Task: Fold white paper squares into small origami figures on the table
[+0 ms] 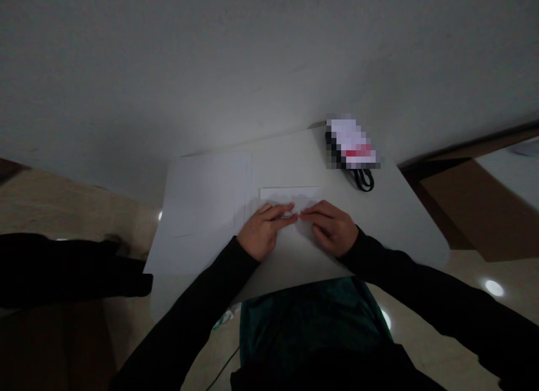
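A small piece of white paper [289,193], seemingly folded, lies on the white table in front of me, its straight far edge showing beyond my fingers. My left hand [261,229] comes in from the left, thumb and forefinger closed on the paper. From the other side my right hand [336,228] reaches it with fingers bunched together, their tips at the paper. The fingertips of both hands almost meet near its middle. Part of the paper's near side is hidden under the hands, and dim light blurs its folds.
Larger white sheets [206,194] cover the left part of the table [404,222]. At the back right lies a pixelated white-and-red item [353,144] with a black strap [365,179]. A wall [252,71] rises behind. Brown cardboard [475,206] stands right; dark green cloth [307,318] hangs below the front edge.
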`<state>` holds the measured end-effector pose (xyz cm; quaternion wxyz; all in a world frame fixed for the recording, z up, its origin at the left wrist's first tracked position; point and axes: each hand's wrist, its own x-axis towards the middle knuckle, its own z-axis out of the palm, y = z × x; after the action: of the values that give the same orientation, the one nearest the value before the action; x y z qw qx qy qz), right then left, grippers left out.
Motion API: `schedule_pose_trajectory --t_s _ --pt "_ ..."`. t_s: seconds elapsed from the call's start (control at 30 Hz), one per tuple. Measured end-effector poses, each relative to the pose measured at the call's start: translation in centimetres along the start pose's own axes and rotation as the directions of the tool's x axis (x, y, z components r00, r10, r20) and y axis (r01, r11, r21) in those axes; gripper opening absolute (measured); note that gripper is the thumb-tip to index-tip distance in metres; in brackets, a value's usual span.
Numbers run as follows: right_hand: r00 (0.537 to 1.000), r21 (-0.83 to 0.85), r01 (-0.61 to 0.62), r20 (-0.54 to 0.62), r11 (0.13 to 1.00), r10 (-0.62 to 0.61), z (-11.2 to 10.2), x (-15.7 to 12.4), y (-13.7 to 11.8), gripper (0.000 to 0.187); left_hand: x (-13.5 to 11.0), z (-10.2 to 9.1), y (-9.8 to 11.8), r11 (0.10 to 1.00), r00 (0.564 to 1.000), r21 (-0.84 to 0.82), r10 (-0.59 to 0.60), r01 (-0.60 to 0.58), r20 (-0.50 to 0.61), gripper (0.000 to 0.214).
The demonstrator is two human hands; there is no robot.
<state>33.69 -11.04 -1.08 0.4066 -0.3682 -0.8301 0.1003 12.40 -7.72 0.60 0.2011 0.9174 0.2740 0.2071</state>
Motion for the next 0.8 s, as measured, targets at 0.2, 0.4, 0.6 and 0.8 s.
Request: schedule_pose_trajectory --t_s 0.2,0.4,0.6,0.8 --pt "0.994 -0.180 0.098 0.063 0.979 -0.088 -0.2 0.3 2.4 0.024 0.6 -1.1 1.3 0.985 0.987 0.129 -0.128 0.115 0.098 0.043" --pt "0.995 -0.240 0.087 0.067 0.967 -0.073 -0.2 0.3 2.6 0.023 -0.5 -3.4 -1.1 0.993 0.993 0.117 0.004 -0.018 0.119 0.062" --pt "0.996 -0.226 0.066 0.081 0.972 -0.049 -0.3 0.1 2.6 0.024 -1.7 -4.4 -2.4 0.998 0.988 0.062 -0.013 0.004 0.151 0.039" --pt "0.990 -0.217 0.108 0.113 0.970 -0.085 -0.5 0.3 2.4 0.025 0.1 -3.4 -2.6 0.977 0.991 -0.204 -0.036 0.063 0.133 0.019"
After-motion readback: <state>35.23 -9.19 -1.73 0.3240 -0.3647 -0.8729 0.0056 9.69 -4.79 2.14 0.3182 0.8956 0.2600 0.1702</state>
